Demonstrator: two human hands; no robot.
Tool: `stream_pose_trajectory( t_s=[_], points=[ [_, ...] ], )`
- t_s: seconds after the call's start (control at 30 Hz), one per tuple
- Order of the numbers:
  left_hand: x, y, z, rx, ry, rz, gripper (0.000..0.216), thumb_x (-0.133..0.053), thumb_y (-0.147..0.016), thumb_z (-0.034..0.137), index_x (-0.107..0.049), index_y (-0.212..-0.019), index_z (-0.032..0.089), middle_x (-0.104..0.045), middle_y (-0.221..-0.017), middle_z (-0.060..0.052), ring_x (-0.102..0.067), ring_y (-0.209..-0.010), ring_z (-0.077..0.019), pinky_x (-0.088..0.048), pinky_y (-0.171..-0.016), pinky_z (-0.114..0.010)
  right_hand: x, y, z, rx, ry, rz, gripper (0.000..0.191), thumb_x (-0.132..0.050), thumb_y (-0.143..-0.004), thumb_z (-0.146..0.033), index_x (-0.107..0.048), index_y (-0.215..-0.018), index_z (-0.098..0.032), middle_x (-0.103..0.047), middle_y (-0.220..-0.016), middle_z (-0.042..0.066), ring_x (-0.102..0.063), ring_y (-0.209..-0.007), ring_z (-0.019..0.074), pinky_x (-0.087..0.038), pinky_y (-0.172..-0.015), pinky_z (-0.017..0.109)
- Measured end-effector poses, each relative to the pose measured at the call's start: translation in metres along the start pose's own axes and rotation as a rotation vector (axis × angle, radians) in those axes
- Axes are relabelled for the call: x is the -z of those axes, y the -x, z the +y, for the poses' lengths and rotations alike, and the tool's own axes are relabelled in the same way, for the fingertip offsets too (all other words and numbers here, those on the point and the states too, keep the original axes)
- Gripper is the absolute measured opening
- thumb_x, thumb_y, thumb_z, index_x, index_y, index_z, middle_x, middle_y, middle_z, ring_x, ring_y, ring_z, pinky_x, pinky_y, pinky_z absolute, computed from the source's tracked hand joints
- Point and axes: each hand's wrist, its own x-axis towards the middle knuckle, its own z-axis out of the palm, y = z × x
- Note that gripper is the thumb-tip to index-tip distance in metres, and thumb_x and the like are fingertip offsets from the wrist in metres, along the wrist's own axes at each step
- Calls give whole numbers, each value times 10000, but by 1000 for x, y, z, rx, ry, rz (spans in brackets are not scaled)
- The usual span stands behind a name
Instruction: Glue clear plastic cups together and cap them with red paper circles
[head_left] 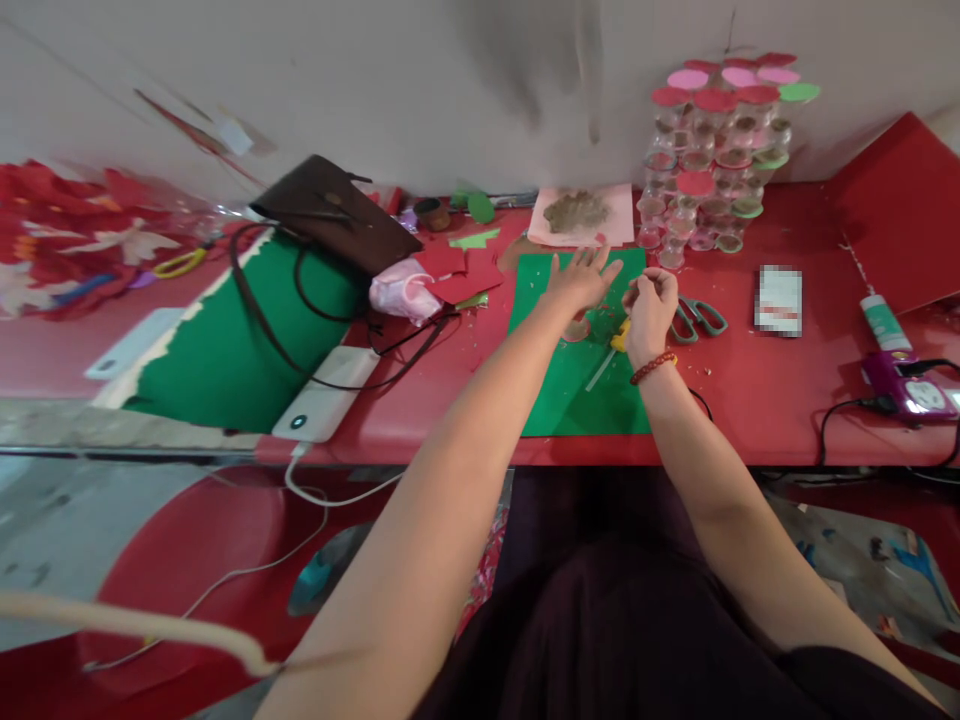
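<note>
evidently we hold our left hand (582, 282) wide-fingered over the green sheet (551, 395); our right hand (651, 308) curls narrow, its hold unclear, scissors (694, 312) just right of those fingers.

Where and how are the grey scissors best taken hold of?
Probably by the handle loops of the grey scissors, from the near right side: the loops lie exposed, while the blades cannot be made out beside the right hand.
</note>
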Motion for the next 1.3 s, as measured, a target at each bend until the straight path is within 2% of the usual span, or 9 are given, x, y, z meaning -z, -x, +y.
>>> stream_pose_trajectory(
  t_s=[0.13,0.23,0.47,0.6,0.73,1.0,1.13,1.23,1.3],
  points=[
    [18,-15,-3,-70,37,21,642,-400,-1057,537,-348,-1663,330,-308,-1753,-55,-150,-1656,-368,-25,-1312,-676,0,2,-2,-24,6,22,121,-483,-939,-149,-455,-951,-266,-565,-787,-67,-532,-527,57,-395,-498,188],
    [15,-11,-7,-79,73,68,638,-451,-1041,558,-423,-1630,315,-372,-1726,-63,-164,-1651,-383,-33,-1322,-655,0,0,-1,-37,23,22,118,-474,-944,-153,-458,-967,-268,-577,-793,-64,-548,-539,59,-417,-520,190],
    [-3,15,-1,14,-71,-37,718,-259,-1071,580,-164,-1713,271,-198,-1781,-71,-118,-1670,-287,-31,-1340,-597,1,-3,2,7,-37,25,116,-499,-934,-166,-443,-923,-267,-537,-732,-89,-513,-502,57,-386,-496,191],
    [24,10,8,0,-125,-102,698,-188,-1082,537,-69,-1720,280,-119,-1792,-54,-79,-1673,-287,-33,-1331,-616,0,-1,-1,-8,-55,48,122,-511,-917,-157,-457,-918,-266,-533,-721,-97,-503,-499,56,-363,-478,190],
    [45,3,11,-81,-123,37,707,-195,-1083,558,-45,-1720,289,-72,-1802,-18,-10,-1675,-302,-31,-1337,-584,0,0,0,-21,-56,39,118,-518,-911,-163,-459,-915,-265,-539,-730,-90,-510,-508,62,-361,-481,198],
    [-11,3,-12,-55,10,28,690,-373,-1058,569,-288,-1683,291,-320,-1747,-77,-143,-1660,-349,-5,-1320,-651,0,-2,5,21,-38,14,74,-518,-936,-242,-453,-949,-273,-538,-751,-78,-515,-523,68,-378,-494,204],
    [2,-11,-26,-133,244,154,552,-485,-1041,507,-526,-1541,277,-512,-1631,-70,-255,-1627,-371,-66,-1316,-632,1,0,4,32,-22,-12,71,-529,-934,-257,-460,-940,-271,-544,-759,-73,-511,-523,64,-365,-479,201],
    [22,-7,-52,-155,619,386,426,-491,-1039,432,-632,-1393,241,-678,-1421,-59,-445,-1534,-303,-277,-1286,-520,0,2,2,34,-30,-25,81,-537,-918,-226,-466,-914,-266,-545,-739,-75,-497,-512,60,-352,-468,197],
    [27,8,-75,-34,902,500,370,-523,-994,353,-663,-1314,228,-723,-1318,-55,-618,-1362,-249,-422,-1195,-453,-1,4,0,23,-44,-27,101,-531,-899,-182,-469,-887,-261,-539,-711,-80,-483,-498,59,-340,-459,194]
  ],
)
